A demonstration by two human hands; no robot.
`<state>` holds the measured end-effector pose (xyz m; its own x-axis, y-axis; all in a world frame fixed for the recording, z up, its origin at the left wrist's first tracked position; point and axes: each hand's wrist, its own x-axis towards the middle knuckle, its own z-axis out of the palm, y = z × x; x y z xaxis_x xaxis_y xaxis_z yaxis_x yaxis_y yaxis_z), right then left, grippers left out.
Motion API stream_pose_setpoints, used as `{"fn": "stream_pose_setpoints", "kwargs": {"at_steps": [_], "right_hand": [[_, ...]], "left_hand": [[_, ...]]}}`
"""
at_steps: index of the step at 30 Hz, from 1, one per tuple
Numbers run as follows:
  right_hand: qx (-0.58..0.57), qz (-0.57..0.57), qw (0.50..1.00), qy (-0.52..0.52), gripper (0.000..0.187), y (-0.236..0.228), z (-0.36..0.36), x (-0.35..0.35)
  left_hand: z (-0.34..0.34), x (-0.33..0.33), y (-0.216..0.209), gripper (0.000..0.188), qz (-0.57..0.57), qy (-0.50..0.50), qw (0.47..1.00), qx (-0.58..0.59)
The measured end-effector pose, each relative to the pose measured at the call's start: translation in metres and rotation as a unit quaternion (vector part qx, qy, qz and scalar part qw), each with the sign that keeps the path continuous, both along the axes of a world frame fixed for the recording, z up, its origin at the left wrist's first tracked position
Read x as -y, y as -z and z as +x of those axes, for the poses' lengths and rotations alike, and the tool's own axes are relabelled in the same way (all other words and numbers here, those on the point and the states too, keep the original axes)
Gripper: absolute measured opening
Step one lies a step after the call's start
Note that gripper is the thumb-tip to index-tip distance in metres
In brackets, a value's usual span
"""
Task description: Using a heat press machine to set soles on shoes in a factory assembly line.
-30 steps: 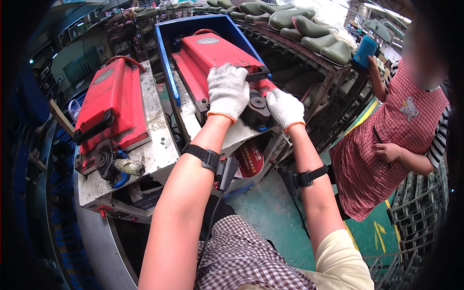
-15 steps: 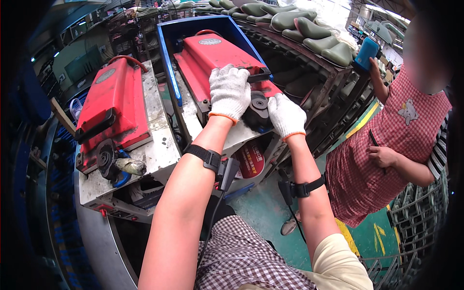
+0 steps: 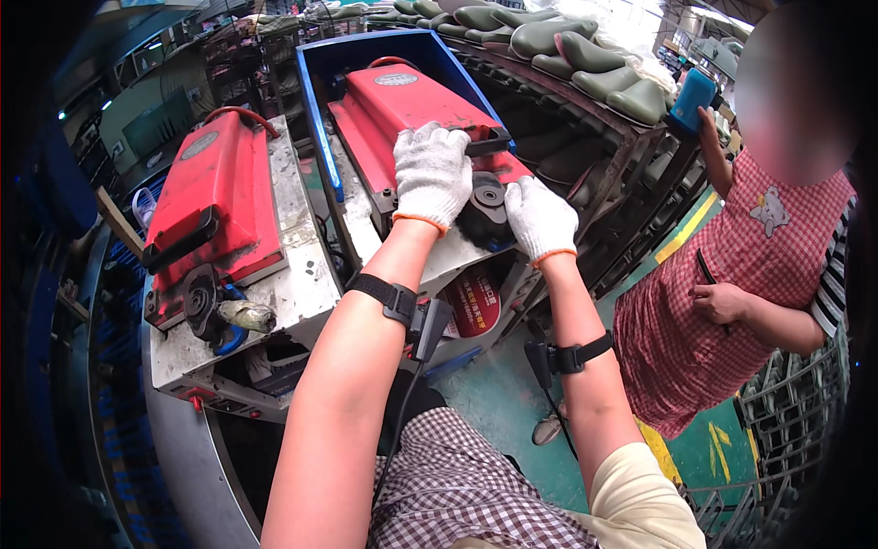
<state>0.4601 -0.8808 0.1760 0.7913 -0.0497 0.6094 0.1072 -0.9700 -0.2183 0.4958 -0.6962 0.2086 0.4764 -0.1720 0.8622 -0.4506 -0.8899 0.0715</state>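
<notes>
The red cover (image 3: 394,110) of the right-hand machine lies ahead of the person, its black handle (image 3: 489,144) across the near end; the gloved left hand (image 3: 431,174) is curled over the handle's left part, fingers bent and apparently gripping it; the gloved right hand (image 3: 541,220) sits at the cover's near right corner, fingertips turned away, so what it holds, if anything, cannot be told; between the hands is a dark round-topped fitting (image 3: 487,201).

To handle this well, the left grip would best sit fully around the handle, wrist straight and force even; the right fingers would best stay clear of the seam under the cover; the cord (image 3: 394,435) from the left wrist strap should hang free of the fitting.

Further out, a second red cover (image 3: 208,178) rests on the stained white bench (image 3: 306,267) at left; green shoes (image 3: 594,64) fill a rack behind; a co-worker in a checked apron (image 3: 704,311) stands at right.
</notes>
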Motion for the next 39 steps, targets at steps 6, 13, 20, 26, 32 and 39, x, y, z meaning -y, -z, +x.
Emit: {"fn": "stream_pose_setpoints", "kwargs": {"at_steps": [6, 13, 20, 26, 32, 39], "right_hand": [[-0.032, 0.0, 0.999, 0.016, 0.033, -0.003, -0.003, -0.002], [-0.029, -0.011, 0.999, 0.016, 0.033, -0.003, -0.01, -0.005], [-0.022, -0.016, 1.0, 0.006, 0.035, -0.002, -0.03, -0.014], [-0.035, -0.015, 0.999, -0.019, 0.044, -0.004, -0.053, -0.021], [-0.082, 0.012, 0.994, -0.068, 0.055, -0.004, -0.091, -0.044], [-0.098, 0.135, 0.974, -0.156, 0.065, 0.01, -0.101, -0.042]], "left_hand": [[0.002, 0.0, 0.0, 0.019, -0.006, 0.007, 1.0, -0.009], [0.001, 0.0, 0.0, 0.023, 0.003, 0.0, 1.0, -0.021], [-0.001, -0.002, -0.001, 0.022, 0.0, 0.012, 1.0, -0.014], [-0.002, -0.002, -0.003, 0.026, 0.009, 0.02, 0.999, -0.032], [-0.001, -0.008, -0.01, 0.026, 0.046, 0.023, 0.998, -0.022], [0.0, -0.022, -0.048, 0.038, 0.078, 0.043, 0.994, -0.065]]}}
